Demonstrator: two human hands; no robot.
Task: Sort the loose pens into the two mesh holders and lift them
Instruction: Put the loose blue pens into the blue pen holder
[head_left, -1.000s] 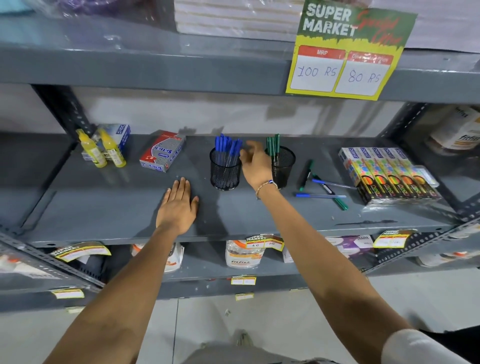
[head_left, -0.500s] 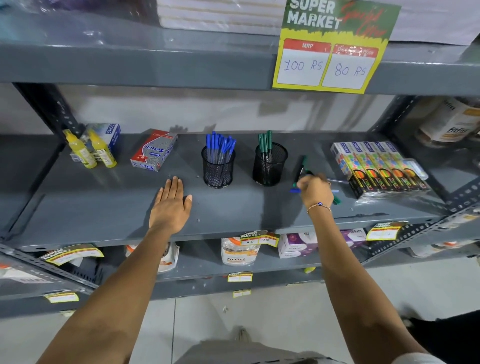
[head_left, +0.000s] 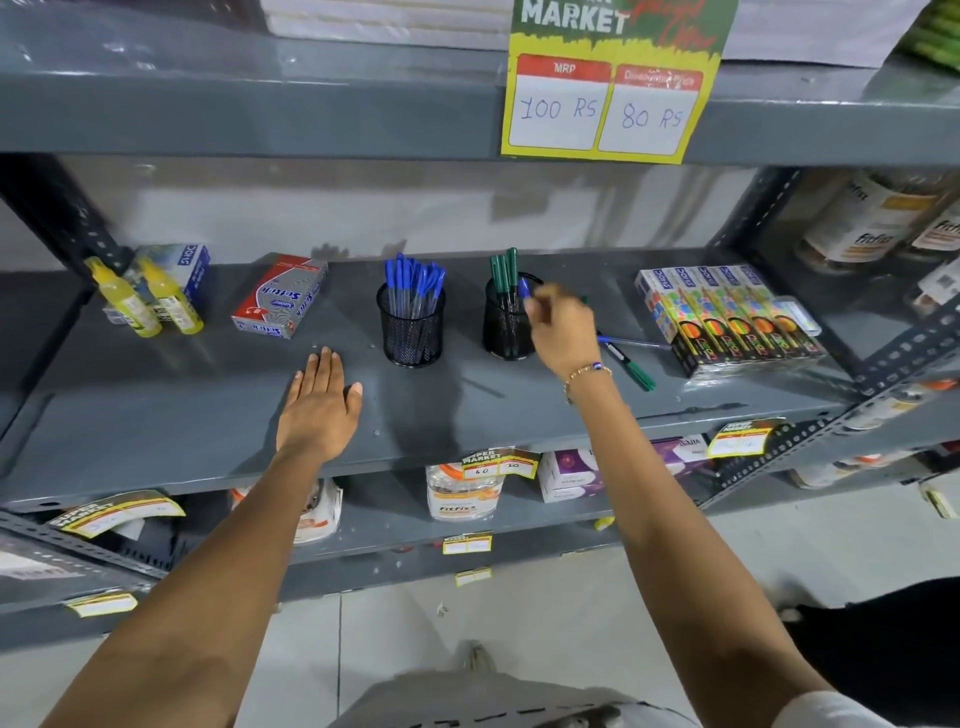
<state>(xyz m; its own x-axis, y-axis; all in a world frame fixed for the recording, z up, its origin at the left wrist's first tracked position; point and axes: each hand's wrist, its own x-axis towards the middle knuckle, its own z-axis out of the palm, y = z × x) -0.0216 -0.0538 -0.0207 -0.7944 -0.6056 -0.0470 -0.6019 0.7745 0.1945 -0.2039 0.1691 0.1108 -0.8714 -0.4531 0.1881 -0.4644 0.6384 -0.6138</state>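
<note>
Two black mesh holders stand on the grey shelf (head_left: 156, 415). The left holder (head_left: 411, 332) is full of blue pens (head_left: 413, 283). The right holder (head_left: 506, 327) has a few green pens (head_left: 503, 270). My right hand (head_left: 563, 330) is raised just right of the right holder, shut on a blue pen (head_left: 524, 288) whose cap sticks out toward the holder's rim. On the shelf behind that hand lie a loose blue pen (head_left: 631, 342) and a green pen (head_left: 635, 370). My left hand (head_left: 319, 405) rests flat on the shelf, fingers apart, in front of the left holder.
Stacked colourful boxes (head_left: 727, 317) sit at the shelf's right. A red-and-grey box (head_left: 280, 296) and two yellow bottles (head_left: 145, 304) stand at the left. A price sign (head_left: 608, 98) hangs from the shelf above. More goods fill the lower shelf.
My right hand left the blue holder, reached right to the loose pens, then lifted back left toward the right holder with a blue pen. The left hand stayed flat.
</note>
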